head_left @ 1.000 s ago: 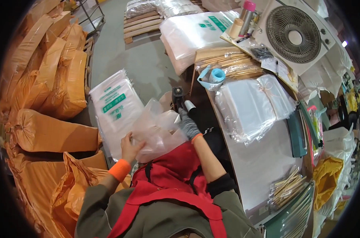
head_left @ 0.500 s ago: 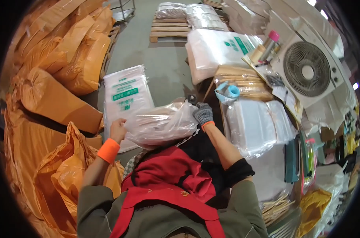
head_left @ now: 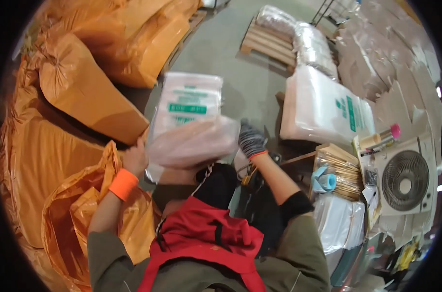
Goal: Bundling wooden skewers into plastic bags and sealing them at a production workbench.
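Head view: shifting clear bag [head_left: 196, 142] left over near end of printed stack [head_left: 189, 95], apparently mid-transfer, gripping right edge with right hand [head_left: 252, 139], unable to tell grip of left hand [head_left: 135, 156].

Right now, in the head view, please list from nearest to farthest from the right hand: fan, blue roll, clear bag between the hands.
1. Clear bag: left of the right hand.
2. Blue roll: to its right, lower.
3. Fan: farther right.

Clear plastic bag [head_left: 194, 142] leaving red apron [head_left: 201, 228], blurring between gloved right hand [head_left: 252, 139] and bare left hand [head_left: 135, 156]; left hand nearing open orange sack [head_left: 92, 194]; fan [head_left: 405, 177] dropping lower than right hand.
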Tool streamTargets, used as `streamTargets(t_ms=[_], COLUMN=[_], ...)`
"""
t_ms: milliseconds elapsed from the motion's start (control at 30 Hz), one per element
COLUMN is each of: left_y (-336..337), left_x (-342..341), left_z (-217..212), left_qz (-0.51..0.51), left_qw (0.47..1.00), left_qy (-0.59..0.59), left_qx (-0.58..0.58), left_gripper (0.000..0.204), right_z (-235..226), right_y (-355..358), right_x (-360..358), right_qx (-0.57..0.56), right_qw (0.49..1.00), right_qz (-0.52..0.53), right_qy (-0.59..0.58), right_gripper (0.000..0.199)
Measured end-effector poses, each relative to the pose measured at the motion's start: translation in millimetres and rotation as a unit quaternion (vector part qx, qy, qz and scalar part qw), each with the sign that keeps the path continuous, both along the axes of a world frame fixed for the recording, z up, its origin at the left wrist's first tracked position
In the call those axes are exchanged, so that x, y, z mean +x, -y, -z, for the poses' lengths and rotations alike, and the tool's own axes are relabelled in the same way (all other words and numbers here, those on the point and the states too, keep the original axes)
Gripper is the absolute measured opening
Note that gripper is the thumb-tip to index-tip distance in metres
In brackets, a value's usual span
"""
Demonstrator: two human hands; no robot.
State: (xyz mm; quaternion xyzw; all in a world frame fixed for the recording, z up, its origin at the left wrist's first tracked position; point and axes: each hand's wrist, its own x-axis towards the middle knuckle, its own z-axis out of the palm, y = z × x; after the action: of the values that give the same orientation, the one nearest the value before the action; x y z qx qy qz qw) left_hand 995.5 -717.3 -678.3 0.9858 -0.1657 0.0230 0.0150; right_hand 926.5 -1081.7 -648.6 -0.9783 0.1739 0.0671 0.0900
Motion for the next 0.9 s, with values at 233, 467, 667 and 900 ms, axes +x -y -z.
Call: streamTargets(t_ms=[233,467,667,900], left_y=[37.0,76.5,36.7,39.6], left_x=[10.0,-15.0,27.6,7.7], left_z=[-40.1,-19.0,-29.0,-45.9], left_qz=[0.056,0.451,0.349,0.289], left_qw=[0.991,0.872,0.882,0.918], left_qy=[-0.035,-0.01,-0.311,-0.271], left_qx=[-0.116,-0.192,0.057,-0.001], left_gripper=[0.035,0.042,0.013,0.023], right_z=[0.0,34.0,19.6,-6.1], right_y=[-6.9,11.6,64.7,69.3], right_x=[-6.8,28.0,60.2,18.4], right_qx=[0.156,0.131,0.088,-0.083], right_qw=[0.841,0.852,0.885,0.906], right_qz=[-0.444,-0.5,-0.42,-0.414], right_qy=[0.267,-0.085,-0.179,-0.01], right_gripper=[0.042,0.039,0.029,0.013])
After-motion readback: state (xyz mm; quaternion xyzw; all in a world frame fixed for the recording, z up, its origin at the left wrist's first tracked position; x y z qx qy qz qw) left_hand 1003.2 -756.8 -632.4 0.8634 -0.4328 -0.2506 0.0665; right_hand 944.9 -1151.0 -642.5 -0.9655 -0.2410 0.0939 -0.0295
